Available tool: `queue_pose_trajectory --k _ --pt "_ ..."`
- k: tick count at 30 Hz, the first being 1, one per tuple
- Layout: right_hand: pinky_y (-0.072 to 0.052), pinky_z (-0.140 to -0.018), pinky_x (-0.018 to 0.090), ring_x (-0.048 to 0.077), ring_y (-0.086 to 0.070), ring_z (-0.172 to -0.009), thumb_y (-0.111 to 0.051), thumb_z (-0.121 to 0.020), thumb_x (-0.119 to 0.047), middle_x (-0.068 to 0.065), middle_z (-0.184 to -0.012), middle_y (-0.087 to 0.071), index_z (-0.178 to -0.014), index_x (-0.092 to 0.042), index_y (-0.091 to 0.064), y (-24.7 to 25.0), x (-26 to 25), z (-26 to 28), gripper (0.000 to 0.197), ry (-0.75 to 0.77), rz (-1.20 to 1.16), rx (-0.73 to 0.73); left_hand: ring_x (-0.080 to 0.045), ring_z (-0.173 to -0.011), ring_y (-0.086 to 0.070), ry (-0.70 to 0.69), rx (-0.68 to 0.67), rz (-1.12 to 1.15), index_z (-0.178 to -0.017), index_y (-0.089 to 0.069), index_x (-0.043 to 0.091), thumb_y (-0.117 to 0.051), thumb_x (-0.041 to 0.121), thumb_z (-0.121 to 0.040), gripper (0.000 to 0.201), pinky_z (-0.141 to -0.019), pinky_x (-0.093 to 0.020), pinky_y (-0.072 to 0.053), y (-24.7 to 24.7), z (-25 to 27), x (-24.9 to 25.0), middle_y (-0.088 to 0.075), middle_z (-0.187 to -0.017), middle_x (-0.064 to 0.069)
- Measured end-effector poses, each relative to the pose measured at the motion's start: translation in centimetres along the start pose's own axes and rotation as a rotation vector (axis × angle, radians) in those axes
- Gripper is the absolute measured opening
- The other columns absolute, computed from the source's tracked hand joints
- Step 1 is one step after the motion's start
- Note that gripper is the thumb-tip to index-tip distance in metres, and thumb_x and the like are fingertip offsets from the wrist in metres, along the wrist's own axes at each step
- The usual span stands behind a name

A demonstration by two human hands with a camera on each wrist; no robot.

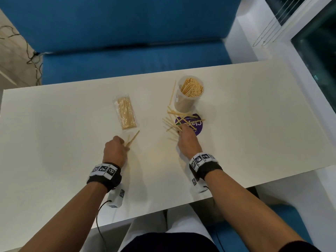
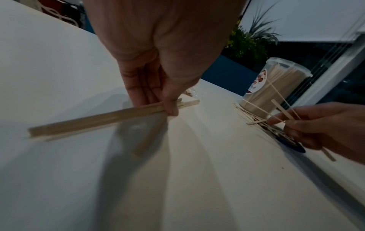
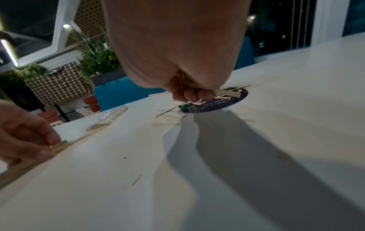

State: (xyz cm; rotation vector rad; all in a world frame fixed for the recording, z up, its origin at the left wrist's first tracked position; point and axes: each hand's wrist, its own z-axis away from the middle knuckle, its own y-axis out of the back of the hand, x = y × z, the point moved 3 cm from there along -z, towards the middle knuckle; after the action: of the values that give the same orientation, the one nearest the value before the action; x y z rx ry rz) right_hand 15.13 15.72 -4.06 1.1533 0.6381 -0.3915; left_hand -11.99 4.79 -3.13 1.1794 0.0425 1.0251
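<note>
Left hand (image 1: 115, 148) low over the table (image 1: 254, 124), thumb and fingers (image 2: 171, 106) pinched tight on a bundle of flat wooden sticks (image 2: 94, 120). The bundle points up toward the wrapped packet (image 1: 126, 113), which lies flat just beyond it. I cannot tell whether the bundle touches the table.

Over to the right hand (image 1: 188, 140): its fingers (image 3: 205, 94) are curled around a few thin sticks (image 2: 282, 111), right above the loose pile (image 1: 172, 122). That pile sprawls half across the purple round sticker (image 1: 198, 127). The clear tub (image 1: 189, 95) stands upright just beyond, packed with sticks, and one more stick leans on its left side.

Room to move: a broad stretch of table runs from the left hand to the left edge, and another from the tub to the right edge by the white window frame (image 1: 272, 57). The far edge meets the blue seat (image 1: 127, 64); the near edge sits over the person's lap. Between the two hands there is a plain gap.

From the head camera the right fingertips are hidden behind the hand. The sticks in either grip blur together, too many to count. The sticker's lettering is partly covered.
</note>
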Motion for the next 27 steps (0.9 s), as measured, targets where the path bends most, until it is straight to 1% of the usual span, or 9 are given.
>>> queue_pose_trajectory --k 3,5,8,12,15,18,20,23,27 --pt "-0.046 -0.099 0.041 0.03 -0.057 -0.11 -0.049 -0.103 -0.005 0.014 -0.118 -0.062 -0.121 -0.001 -0.059 0.4 -0.2 0.1 0.021 0.021 -0.029 0.054 -0.036 -0.098 -0.065 0.065 0.003 0.039 -0.111 -0.07 0.003 -0.077 0.009 -0.086 0.027 -0.081 -0.033 -0.05 0.1 0.1 0.0 -0.068 -0.11 -0.021" --pt "-0.047 -0.101 0.041 0.03 -0.057 -0.113 -0.055 -0.103 -0.014 0.013 -0.122 -0.062 -0.125 -0.003 -0.057 1.0 -0.2 -0.5 0.024 -0.015 -0.001 0.09 -0.037 -0.095 -0.066 0.06 0.006 0.027 -0.104 -0.074 0.004 -0.076 0.005 -0.085 0.019 -0.082 -0.034 -0.051 0.1 0.2 0.2 -0.07 -0.106 -0.021" --pt "-0.044 -0.107 0.042 0.034 -0.054 -0.126 -0.063 -0.1 -0.021 0.015 -0.134 -0.059 -0.14 -0.007 -0.052 2.1 -0.1 -2.0 0.044 -0.018 0.11 0.091 -0.037 -0.091 -0.066 0.036 0.001 -0.02 -0.097 -0.076 0.002 -0.072 0.0 -0.087 0.012 -0.079 -0.034 -0.05 0.2 0.6 0.8 -0.072 -0.1 -0.021" --pt "-0.043 -0.109 0.048 0.039 -0.049 -0.132 -0.067 -0.097 -0.034 0.019 -0.142 -0.053 -0.158 -0.018 -0.034 2.7 -0.1 -4.1 0.071 -0.01 0.313 -0.054 -0.038 -0.096 -0.063 -0.054 -0.07 -0.214 -0.101 -0.071 -0.004 -0.063 0.002 -0.093 0.013 -0.085 -0.043 -0.053 -0.1 0.9 1.6 -0.067 -0.102 -0.023" --pt "-0.044 -0.108 0.047 0.038 -0.051 -0.13 -0.064 -0.099 -0.036 0.019 -0.139 -0.055 -0.157 -0.016 -0.038 2.5 0.0 -4.5 0.067 -0.001 0.37 -0.064 -0.038 -0.103 -0.056 -0.079 -0.042 -0.263 -0.109 -0.062 -0.004 -0.058 0.004 -0.096 0.015 -0.084 -0.044 -0.05 -0.5 1.2 1.7 -0.058 -0.108 -0.022" --pt "-0.044 -0.108 0.044 0.034 -0.053 -0.13 -0.059 -0.103 -0.03 0.017 -0.138 -0.059 -0.151 -0.011 -0.05 1.8 -0.5 -2.6 0.052 0.101 0.385 -0.053 -0.04 -0.102 -0.054 -0.107 -0.024 -0.253 -0.109 -0.057 -0.006 -0.054 -0.001 -0.095 0.015 -0.081 -0.043 -0.045 -1.1 1.4 1.9 -0.057 -0.108 -0.025" --pt "-0.046 -0.103 0.043 0.032 -0.057 -0.124 -0.057 -0.104 -0.023 0.014 -0.13 -0.064 -0.141 -0.009 -0.06 1.6 -1.1 -1.0 0.039 0.173 0.337 -0.066 -0.039 -0.097 -0.057 -0.099 -0.019 -0.182 -0.105 -0.057 -0.004 -0.052 -0.001 -0.096 0.011 -0.077 -0.041 -0.044 -1.1 1.2 2.6 -0.06 -0.103 -0.023" --pt "-0.054 -0.09 0.042 0.032 -0.065 -0.11 -0.056 -0.102 -0.013 0.012 -0.117 -0.072 -0.135 -0.013 -0.066 2.1 -2.2 -1.3 0.034 0.132 0.205 -0.027 -0.032 -0.085 -0.061 -0.033 -0.029 0.012 -0.101 -0.058 0.004 -0.053 0.005 -0.097 0.007 -0.072 -0.039 -0.048 -0.9 0.8 4.0 -0.063 -0.097 -0.016" --pt "-0.053 -0.071 0.04 0.038 -0.069 -0.096 -0.048 -0.102 -0.009 0.02 -0.109 -0.07 -0.15 -0.011 -0.043 2.0 -4.9 -5.5 0.049 0.065 0.289 -0.066 -0.028 -0.08 -0.07 0.01 -0.076 0.223 -0.093 -0.058 0.016 -0.057 0.005 -0.094 0.011 -0.065 -0.031 -0.055 -0.6 -0.3 4.8 -0.07 -0.095 -0.013"
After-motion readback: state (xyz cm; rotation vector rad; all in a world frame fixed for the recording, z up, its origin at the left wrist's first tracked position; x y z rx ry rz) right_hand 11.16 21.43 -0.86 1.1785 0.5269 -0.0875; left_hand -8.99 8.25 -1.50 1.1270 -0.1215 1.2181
